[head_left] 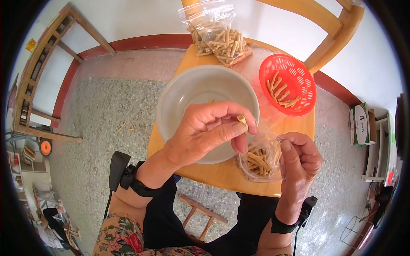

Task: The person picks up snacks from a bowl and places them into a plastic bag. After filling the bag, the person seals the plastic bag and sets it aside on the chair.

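My left hand (205,134) is closed, pinching a short, pale tan dried root piece (241,119) between thumb and fingertip; its end looks hollow. This hand is over the right side of a large grey-white bowl (177,91). To its right, my right hand (300,160) grips the edge of a clear plastic bag (273,176) between thumb and forefinger. Inside the bag lie several similar dried root pieces (258,162). The bag rests at the front of a wooden chair seat (213,177). Most of the bowl's inside is visible; my left hand covers part of it.
Behind the bowl are clear zip bags (226,45) full of tan pieces. A red plastic basket (299,91) holding several longer pieces stands at the seat's right. The chair's backrest (335,38) rises behind. A wooden frame (42,68) leans at left; a carton (361,123) sits at right.
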`<state>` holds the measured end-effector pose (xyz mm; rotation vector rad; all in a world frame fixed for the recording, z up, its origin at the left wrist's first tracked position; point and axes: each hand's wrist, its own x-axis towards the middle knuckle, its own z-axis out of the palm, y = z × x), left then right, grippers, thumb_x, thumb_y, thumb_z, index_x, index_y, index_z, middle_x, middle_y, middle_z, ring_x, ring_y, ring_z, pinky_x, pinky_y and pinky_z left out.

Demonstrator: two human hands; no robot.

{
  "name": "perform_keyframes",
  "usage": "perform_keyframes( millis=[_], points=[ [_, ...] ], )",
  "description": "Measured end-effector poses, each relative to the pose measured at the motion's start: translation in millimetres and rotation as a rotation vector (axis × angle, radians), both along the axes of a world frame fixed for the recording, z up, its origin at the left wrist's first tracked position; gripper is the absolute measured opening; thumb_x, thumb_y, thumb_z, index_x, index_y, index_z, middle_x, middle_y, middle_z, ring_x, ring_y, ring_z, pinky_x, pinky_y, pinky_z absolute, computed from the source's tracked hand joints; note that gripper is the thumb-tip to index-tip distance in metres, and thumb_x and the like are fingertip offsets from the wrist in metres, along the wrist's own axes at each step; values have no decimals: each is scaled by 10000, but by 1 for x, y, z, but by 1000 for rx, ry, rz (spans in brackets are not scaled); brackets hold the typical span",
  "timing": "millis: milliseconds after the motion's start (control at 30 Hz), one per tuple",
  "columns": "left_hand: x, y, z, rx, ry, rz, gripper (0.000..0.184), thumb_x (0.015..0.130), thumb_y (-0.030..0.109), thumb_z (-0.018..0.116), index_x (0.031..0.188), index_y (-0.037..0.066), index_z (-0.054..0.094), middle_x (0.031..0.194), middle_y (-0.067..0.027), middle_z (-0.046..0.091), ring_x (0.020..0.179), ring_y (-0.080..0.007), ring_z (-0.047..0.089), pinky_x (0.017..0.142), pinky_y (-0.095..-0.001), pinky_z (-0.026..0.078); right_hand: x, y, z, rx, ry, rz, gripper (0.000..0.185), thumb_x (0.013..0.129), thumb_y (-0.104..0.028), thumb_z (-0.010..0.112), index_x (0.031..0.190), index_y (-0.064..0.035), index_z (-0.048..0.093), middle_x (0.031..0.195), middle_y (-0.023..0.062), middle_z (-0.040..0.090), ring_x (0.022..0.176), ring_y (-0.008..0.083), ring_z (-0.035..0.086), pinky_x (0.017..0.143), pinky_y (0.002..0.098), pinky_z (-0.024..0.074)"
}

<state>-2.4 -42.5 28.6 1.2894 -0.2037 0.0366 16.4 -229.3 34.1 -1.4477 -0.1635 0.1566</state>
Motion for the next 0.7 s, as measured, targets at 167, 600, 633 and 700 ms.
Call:
perform_keyframes(
  millis=[167,600,633,700],
  points=[
    [-2,0,1,55,-8,14,155,850,124,483,871,-20,538,810,-120,575,605,-143,544,567,-248,453,-1,0,1,-16,-3,-14,84,801,-10,556,876,26,571,701,2,584,607,10,480,542,130,353],
    [2,5,0,102,-26,-31,186,865,144,452,912,-22,524,801,-100,562,621,-115,503,536,-223,427,0,4,3,-75,1,-64,78,796,-31,567,865,0,583,574,-59,486,479,-8,341,432,147,228],
    [2,3,-2,73,-64,4,193,869,134,443,941,-26,523,816,-106,570,622,-119,511,550,-231,438,-1,5,3,-89,7,-69,79,796,-30,567,867,2,583,576,-59,487,479,-9,339,431,146,228],
    [2,3,-3,46,-105,38,203,872,124,434,970,-31,523,831,-113,578,623,-124,519,564,-240,449,0,4,2,-75,-2,-56,80,795,-31,569,867,3,582,581,-59,488,480,-10,342,432,145,228]
  ],
)
